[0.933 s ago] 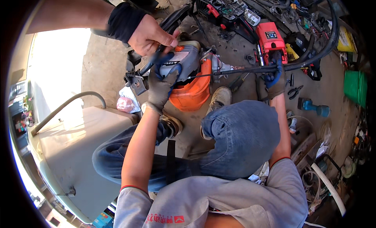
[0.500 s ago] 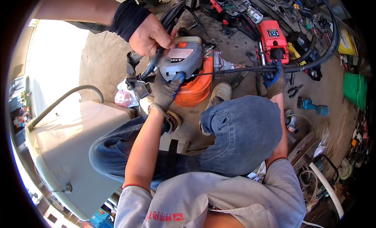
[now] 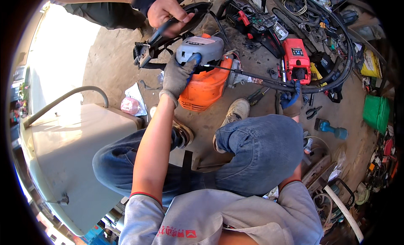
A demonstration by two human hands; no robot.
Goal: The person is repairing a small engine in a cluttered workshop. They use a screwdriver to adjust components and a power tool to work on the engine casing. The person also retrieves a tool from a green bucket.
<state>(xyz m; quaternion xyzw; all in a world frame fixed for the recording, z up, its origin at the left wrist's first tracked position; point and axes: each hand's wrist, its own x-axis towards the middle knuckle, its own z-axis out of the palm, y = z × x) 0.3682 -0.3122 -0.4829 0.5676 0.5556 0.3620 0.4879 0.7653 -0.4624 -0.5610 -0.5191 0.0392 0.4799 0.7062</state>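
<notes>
My left hand (image 3: 179, 76) in a grey-blue glove grips the lower left side of an engine unit with a grey top cover (image 3: 202, 47) and orange lower housing (image 3: 201, 89). My right hand (image 3: 291, 97), also gloved, has its fingers curled at a long black flexible shaft (image 3: 269, 82) that runs right from the engine and loops upward. The red machine (image 3: 296, 55) lies just beyond my right hand. Above my left hand, another person's bare hand (image 3: 166, 11) holds a black strap or frame piece with a bracket (image 3: 144, 53).
A chainsaw (image 3: 261, 38) and cables lie at upper right. Pliers (image 3: 312, 112), a cordless tool (image 3: 332, 129) and a green container (image 3: 374, 112) are to my right. A pale metal cabinet (image 3: 71, 160) with a hose stands left, near a pink bag (image 3: 130, 104).
The other person's hand and black piece have moved up, away from the engine. My left hand has shifted up slightly with the engine; my right hand is lower, with the shaft.
</notes>
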